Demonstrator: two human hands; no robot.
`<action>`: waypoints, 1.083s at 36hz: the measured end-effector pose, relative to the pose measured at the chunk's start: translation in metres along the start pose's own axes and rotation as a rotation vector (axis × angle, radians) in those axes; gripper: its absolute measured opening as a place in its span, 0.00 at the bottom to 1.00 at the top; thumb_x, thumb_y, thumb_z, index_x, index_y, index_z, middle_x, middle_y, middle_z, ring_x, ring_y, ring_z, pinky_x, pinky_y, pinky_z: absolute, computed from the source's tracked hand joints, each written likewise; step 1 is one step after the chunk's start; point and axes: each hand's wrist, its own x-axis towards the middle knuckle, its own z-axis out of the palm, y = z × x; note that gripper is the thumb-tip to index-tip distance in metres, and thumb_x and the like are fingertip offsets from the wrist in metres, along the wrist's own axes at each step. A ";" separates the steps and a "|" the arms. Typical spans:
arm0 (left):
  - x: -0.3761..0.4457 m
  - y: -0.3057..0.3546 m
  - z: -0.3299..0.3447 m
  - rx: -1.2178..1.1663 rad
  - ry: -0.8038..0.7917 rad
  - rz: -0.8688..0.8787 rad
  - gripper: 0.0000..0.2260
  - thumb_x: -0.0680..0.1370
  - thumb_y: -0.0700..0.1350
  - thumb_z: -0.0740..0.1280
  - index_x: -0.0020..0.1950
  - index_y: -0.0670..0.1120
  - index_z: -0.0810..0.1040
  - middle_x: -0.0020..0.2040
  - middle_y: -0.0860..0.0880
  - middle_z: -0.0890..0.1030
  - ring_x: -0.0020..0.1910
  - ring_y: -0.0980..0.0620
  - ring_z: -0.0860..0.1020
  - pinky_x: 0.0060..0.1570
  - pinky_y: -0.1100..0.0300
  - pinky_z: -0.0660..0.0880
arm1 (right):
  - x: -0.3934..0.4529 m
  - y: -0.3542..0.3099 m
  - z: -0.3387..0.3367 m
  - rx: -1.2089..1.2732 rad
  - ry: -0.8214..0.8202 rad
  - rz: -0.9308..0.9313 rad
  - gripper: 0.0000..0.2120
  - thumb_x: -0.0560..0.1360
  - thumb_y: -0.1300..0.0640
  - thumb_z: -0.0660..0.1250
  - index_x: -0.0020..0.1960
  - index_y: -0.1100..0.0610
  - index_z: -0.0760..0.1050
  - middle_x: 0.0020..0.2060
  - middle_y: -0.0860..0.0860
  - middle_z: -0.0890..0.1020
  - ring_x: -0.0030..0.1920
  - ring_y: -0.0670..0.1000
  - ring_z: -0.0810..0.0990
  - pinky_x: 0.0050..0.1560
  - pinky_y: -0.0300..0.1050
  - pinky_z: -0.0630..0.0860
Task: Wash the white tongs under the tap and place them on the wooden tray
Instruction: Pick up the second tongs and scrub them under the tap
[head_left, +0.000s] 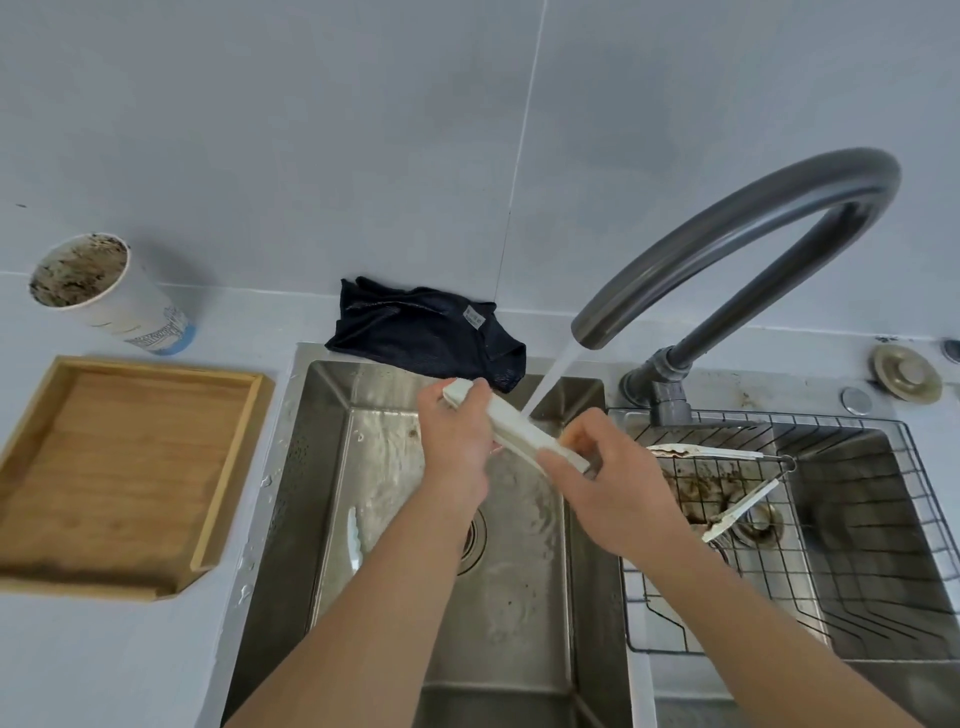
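White tongs (514, 428) lie slantwise over the left sink basin (332, 457), held at both ends. My left hand (457, 441) grips the upper left end, my right hand (608, 488) the lower right end. Water streams from the dark curved tap (737, 244) onto the middle of the tongs. The wooden tray (41, 447) sits on the counter to the left of the sink, with nothing in it.
A wire rack (852, 525) over the right basin holds another dirty pair of white tongs (727, 483). A dark cloth (426, 332) lies behind the sink. A dirty paper cup (104, 296) stands behind the tray. A sink plug (906, 374) rests at far right.
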 end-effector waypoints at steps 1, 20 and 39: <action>0.000 0.000 0.000 -0.018 -0.016 -0.001 0.11 0.79 0.44 0.68 0.59 0.53 0.71 0.55 0.43 0.83 0.46 0.49 0.82 0.36 0.56 0.77 | 0.003 -0.003 -0.001 0.072 -0.040 0.071 0.07 0.80 0.47 0.64 0.51 0.51 0.72 0.42 0.48 0.80 0.31 0.43 0.75 0.26 0.32 0.70; -0.020 0.006 0.000 0.024 -0.290 0.021 0.17 0.77 0.41 0.71 0.64 0.51 0.74 0.58 0.44 0.83 0.52 0.47 0.85 0.46 0.53 0.82 | 0.005 0.007 -0.008 -0.127 0.017 -0.051 0.09 0.79 0.44 0.64 0.58 0.43 0.75 0.38 0.43 0.79 0.35 0.43 0.77 0.36 0.40 0.73; -0.010 0.018 -0.017 -0.043 -0.272 -0.129 0.06 0.81 0.33 0.61 0.49 0.42 0.75 0.49 0.38 0.84 0.47 0.43 0.84 0.46 0.53 0.82 | 0.026 0.008 -0.014 -0.151 0.054 -0.193 0.26 0.75 0.51 0.72 0.67 0.45 0.63 0.44 0.46 0.76 0.39 0.46 0.78 0.43 0.46 0.79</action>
